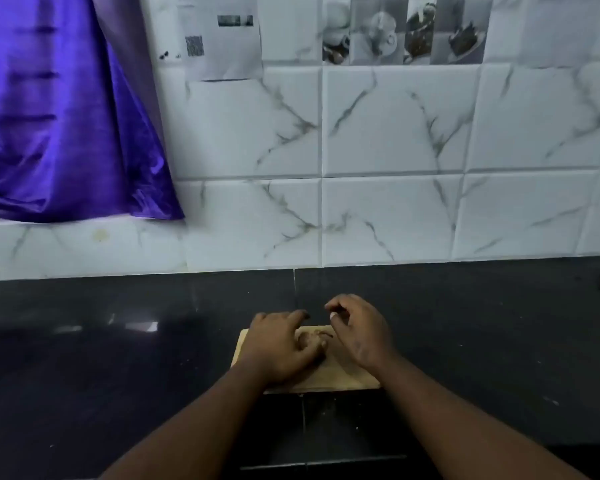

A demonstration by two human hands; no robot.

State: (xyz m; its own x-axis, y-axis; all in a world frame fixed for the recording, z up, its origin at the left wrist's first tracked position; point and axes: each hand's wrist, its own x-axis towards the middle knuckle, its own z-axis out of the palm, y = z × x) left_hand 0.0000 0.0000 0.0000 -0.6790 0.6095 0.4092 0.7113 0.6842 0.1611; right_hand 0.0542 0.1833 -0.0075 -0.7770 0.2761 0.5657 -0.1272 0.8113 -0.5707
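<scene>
Working on a small brownish piece (310, 338) here, some kind of food, too blurred for us to name. It sits on the wooden cutting board (342, 377), toward the far middle of it. Our left hand (279, 348) lies across the board with its fingers curled around the piece, pinning it down. Our right hand (359, 332) hovers just right of the piece, fingers curled and thumb close to forefinger. Whether it's pinching a scrap or nothing at all, we can't tell.

No knife in sight, so we reckon this is the peel-or-pick-apart-by-hand step. The next move probably wants the right fingertips on the piece while the left steadies it. Small and careful, since a thing that tiny could roll.

Room-wise, the board is small and our hands cover most of it, so its far edge is right by the piece. Anything that slips lands on the black desk (118, 358). There's plenty of desk showing left and right of the board, plus a wide strip beyond it before the tiled wall (395, 133). The purple curtain (66, 116) hangs well off to the board's left, out of the way.
</scene>
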